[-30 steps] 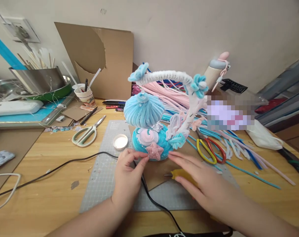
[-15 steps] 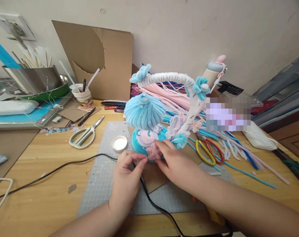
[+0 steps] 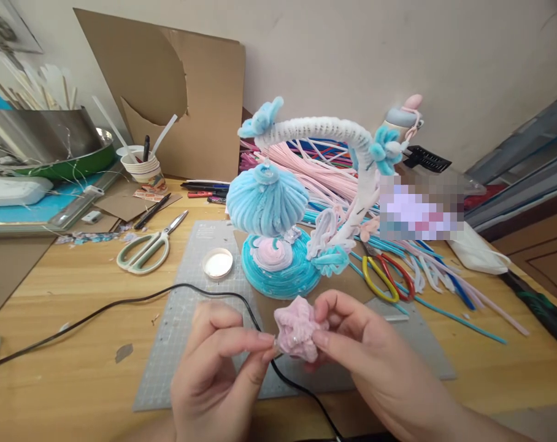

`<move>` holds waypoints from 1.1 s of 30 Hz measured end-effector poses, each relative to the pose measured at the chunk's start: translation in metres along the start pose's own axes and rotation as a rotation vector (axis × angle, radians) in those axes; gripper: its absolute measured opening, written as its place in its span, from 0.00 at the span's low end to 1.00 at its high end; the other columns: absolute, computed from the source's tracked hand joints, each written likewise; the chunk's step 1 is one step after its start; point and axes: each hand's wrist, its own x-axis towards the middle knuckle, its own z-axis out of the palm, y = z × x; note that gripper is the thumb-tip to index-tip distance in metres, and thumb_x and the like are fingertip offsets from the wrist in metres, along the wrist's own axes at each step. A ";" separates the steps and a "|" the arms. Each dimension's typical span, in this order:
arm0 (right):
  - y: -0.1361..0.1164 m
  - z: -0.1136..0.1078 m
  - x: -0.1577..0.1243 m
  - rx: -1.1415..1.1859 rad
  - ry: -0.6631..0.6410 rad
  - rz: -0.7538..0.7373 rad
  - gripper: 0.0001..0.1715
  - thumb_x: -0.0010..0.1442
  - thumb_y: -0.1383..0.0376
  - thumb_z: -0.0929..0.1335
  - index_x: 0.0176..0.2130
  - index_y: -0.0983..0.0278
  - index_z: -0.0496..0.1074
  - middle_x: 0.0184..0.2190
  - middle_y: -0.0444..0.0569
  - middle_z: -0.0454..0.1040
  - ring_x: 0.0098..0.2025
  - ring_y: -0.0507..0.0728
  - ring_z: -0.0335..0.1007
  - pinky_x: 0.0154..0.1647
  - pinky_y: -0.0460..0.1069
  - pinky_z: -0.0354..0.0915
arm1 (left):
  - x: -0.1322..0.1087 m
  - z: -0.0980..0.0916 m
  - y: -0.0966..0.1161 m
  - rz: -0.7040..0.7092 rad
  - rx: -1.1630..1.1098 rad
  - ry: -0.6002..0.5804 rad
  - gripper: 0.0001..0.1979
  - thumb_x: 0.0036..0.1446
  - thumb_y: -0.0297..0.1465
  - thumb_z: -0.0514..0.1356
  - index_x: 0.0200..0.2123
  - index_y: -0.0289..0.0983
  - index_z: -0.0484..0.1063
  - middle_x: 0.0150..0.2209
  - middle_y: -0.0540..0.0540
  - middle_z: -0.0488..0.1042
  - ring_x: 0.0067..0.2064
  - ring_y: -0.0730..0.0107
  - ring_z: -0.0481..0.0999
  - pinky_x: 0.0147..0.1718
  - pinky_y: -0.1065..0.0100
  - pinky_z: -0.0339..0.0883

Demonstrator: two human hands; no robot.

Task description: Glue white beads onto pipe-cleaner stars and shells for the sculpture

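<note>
pink star (image 3: 299, 328): held up at the near side of the wooden table (image 3: 76, 380), above the grey cutting mat (image 3: 163, 374), in front of the teal base (image 3: 288, 283) and apart from it. from where i stand, findings run left to right. a metal pot (image 3: 43, 135) bears a bunch of thin sticks (image 3: 11, 95). next to it stands a paper cup (image 3: 140, 172) with a dark pen and pale strips in it; nearer, green-handled scissors (image 3: 146, 248) lie on the wood, tips pointing away. a round dish (image 3: 218, 263) with white contents sits on the mat. the left hand (image 3: 218, 365) has thumb and forefinger pinched together at the star's left edge; whether anything sits between the tips, i cannot tell. behind the star, a ribbed blue shade (image 3: 267, 205) hangs over the teal base, beneath a white arch (image 3: 324, 127). the right hand (image 3: 375, 356) grips the star's right side between thumb and fingers. farther right, pliers (image 3: 382, 279) with yellow and red handles lie near loose pipe cleaners (image 3: 467, 324).
</note>
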 end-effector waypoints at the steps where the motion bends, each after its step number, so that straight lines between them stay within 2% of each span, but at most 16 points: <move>1: 0.002 0.000 -0.001 0.034 0.022 -0.011 0.09 0.56 0.64 0.71 0.32 0.62 0.66 0.27 0.41 0.74 0.30 0.50 0.68 0.33 0.47 0.65 | 0.000 0.000 0.001 0.009 0.000 -0.003 0.13 0.51 0.21 0.64 0.34 0.48 0.76 0.28 0.52 0.63 0.32 0.68 0.62 0.30 0.66 0.56; 6: 0.010 0.002 -0.002 0.158 0.025 -0.104 0.07 0.57 0.65 0.72 0.33 0.60 0.68 0.28 0.39 0.73 0.31 0.50 0.67 0.35 0.45 0.63 | 0.001 0.000 0.001 -0.010 0.020 0.009 0.11 0.51 0.23 0.65 0.32 0.47 0.76 0.28 0.51 0.63 0.32 0.68 0.63 0.29 0.67 0.57; 12: 0.010 0.005 -0.002 0.112 0.060 -0.184 0.06 0.58 0.65 0.72 0.32 0.58 0.70 0.29 0.38 0.73 0.33 0.49 0.67 0.37 0.44 0.63 | 0.003 -0.001 -0.003 0.118 0.073 -0.049 0.10 0.53 0.21 0.63 0.35 0.42 0.74 0.30 0.51 0.63 0.32 0.70 0.64 0.29 0.68 0.59; 14: 0.010 0.005 -0.002 0.102 0.061 -0.200 0.06 0.58 0.65 0.72 0.32 0.57 0.71 0.30 0.37 0.73 0.34 0.48 0.68 0.37 0.43 0.64 | 0.003 0.000 -0.004 0.109 0.081 -0.060 0.09 0.54 0.21 0.62 0.35 0.42 0.74 0.31 0.51 0.63 0.33 0.71 0.64 0.30 0.68 0.60; 33: 0.010 0.006 -0.004 0.057 0.096 -0.221 0.06 0.57 0.66 0.72 0.32 0.56 0.71 0.31 0.37 0.74 0.35 0.48 0.70 0.38 0.42 0.65 | 0.002 0.002 -0.007 0.070 0.105 -0.102 0.08 0.55 0.23 0.62 0.36 0.43 0.74 0.33 0.51 0.63 0.36 0.69 0.64 0.34 0.67 0.60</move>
